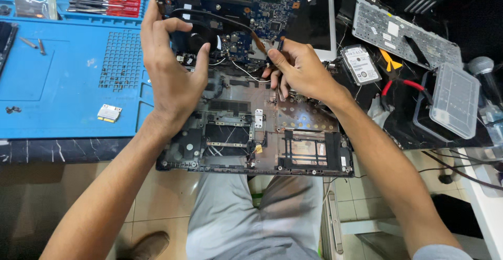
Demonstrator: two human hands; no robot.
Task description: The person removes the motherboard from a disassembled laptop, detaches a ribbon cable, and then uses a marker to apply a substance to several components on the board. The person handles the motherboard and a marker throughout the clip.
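While the laptop base [251,134] lies stripped at the desk's near edge, partly overhanging the lap, the motherboard [236,8] is lifted up at its far side and seems not yet free, since a black cable [209,18] and thin wires run across it toward the shell. Much looks done already: the keyboard [403,35] and hard drive [360,64] lie apart toward the desk's right side, and a small wireless card [109,113] sits on the blue mat [63,82] at the left, near loose screws [11,109]. Judging by this, freeing the board is what remains. My left hand [170,71] stands upright, fingers spread and half curled, thumb and fingertips touching the board's left edge without closing around it. My right hand [301,69] reaches in from the right, palm down, thumb and forefinger pinched on a copper heat pipe [260,42] at the board's near edge, the wrist bent inward over the base.
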